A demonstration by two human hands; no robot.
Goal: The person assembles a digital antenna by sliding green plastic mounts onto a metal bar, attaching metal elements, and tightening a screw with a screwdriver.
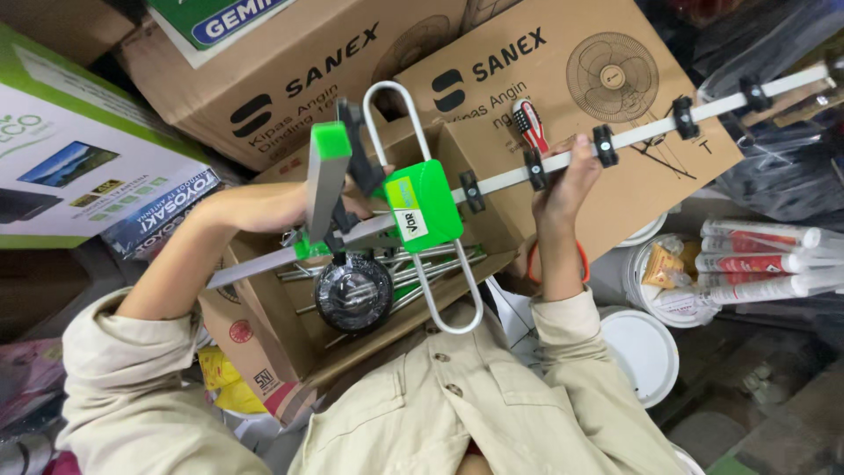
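Two hands [290,204] [567,176] gripping antenna boom [651,129]

- You are in a cramped stockroom or back room of an electrical-goods shop; stock fills the view on every side.
- Two brown cardboard fan cartons [563,79], each printed with a line drawing of a wall fan, lean against each other at the top.
- A green-and-white antenna box [61,149] bearing a television picture lies at the left.
- An open cardboard box [264,325] before you holds loose aluminium rods [422,268] and a coil of black cable [353,293].
- At the right, red-and-white sealant tubes [756,259] lie stacked beside white plastic buckets [646,352].
- Black plastic-wrapped bundles [782,176] fill the upper right corner.
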